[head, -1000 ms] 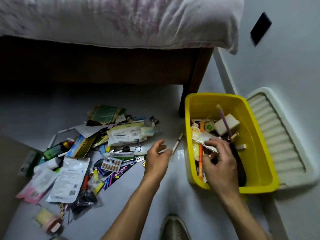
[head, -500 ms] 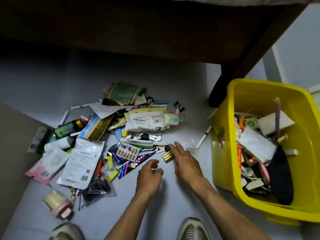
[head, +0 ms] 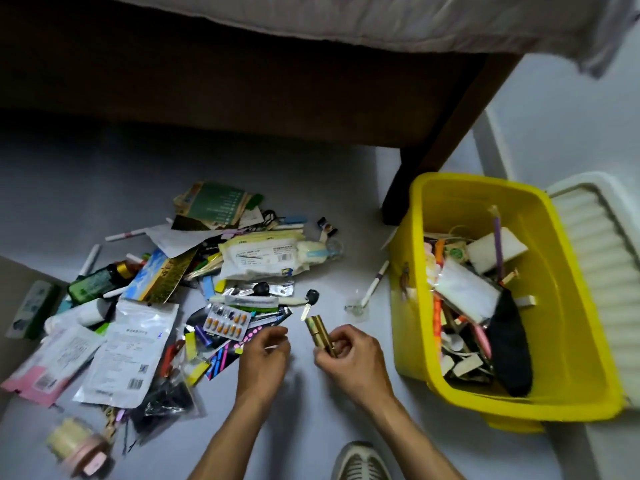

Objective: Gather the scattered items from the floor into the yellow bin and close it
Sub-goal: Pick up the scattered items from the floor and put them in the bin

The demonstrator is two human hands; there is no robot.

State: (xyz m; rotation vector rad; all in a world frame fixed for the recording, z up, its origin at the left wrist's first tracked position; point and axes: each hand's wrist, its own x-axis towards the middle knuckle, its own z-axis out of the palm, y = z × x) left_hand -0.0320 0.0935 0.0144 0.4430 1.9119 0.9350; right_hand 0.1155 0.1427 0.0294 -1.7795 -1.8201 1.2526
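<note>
Right hand [head: 349,358] grip grasping one brass lock cylinder [head: 320,334], left hand [head: 265,355] curled, empty, one yellow bin [head: 568,306]

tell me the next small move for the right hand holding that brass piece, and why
Probably carry it right and drop it into the yellow bin. The right hand already grips the brass lock cylinder with a key sticking out, lifted off the floor, and the bin stands open close beside it.

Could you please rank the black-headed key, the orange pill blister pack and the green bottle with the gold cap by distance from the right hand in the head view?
From the right hand:
1. Black-headed key, just above it on the floor.
2. Orange pill blister pack, further left, beyond the left hand.
3. Green bottle with the gold cap, far left in the pile.
</note>
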